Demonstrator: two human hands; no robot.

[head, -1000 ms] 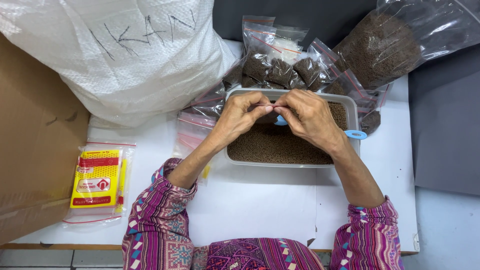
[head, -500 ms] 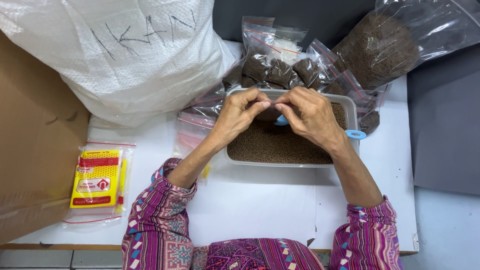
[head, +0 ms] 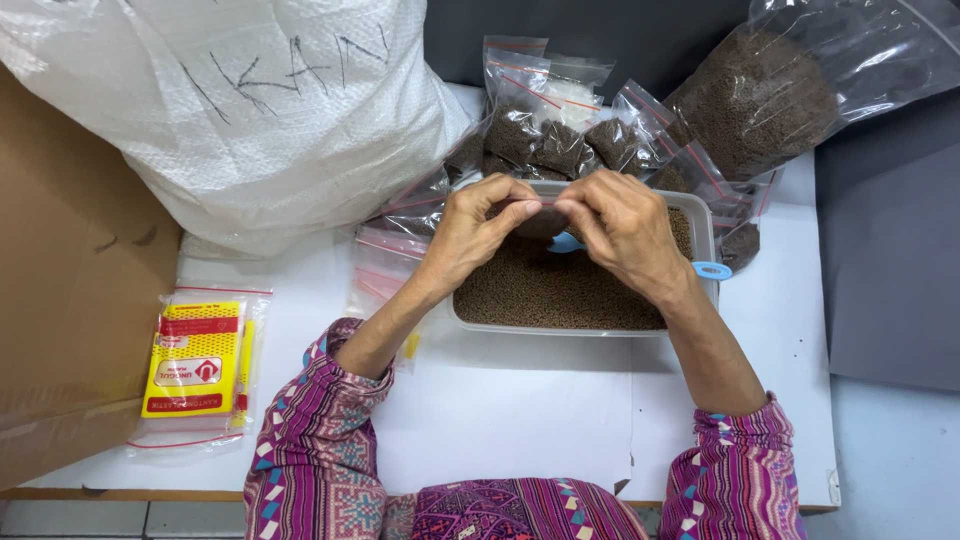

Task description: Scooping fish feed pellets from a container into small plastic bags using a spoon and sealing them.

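- Pinching w/ both hands: left hand (head: 470, 235) and right hand (head: 625, 230) meet fingertip to fingertip, fingers narrow, squeezing the top of 1 small clear bag (head: 543, 218) of brown pellets.
- Small bag is held just above 1 plastic tub (head: 704, 232), which is full of the same brown pellets.
- 1 blue scoop (head: 712, 270) sits in the tub by the right wrist.
- Approx. 6 filled little bags (head: 560, 145) lie piled behind the tub; exact no. hard to tell.
- 1 big clear pellet bag (head: 770, 95) top right.
- 1 white sack (head: 240, 110) top left.
- 1 yellow packet (head: 195, 360) lies on the white table (head: 520, 400), well apart to the left.
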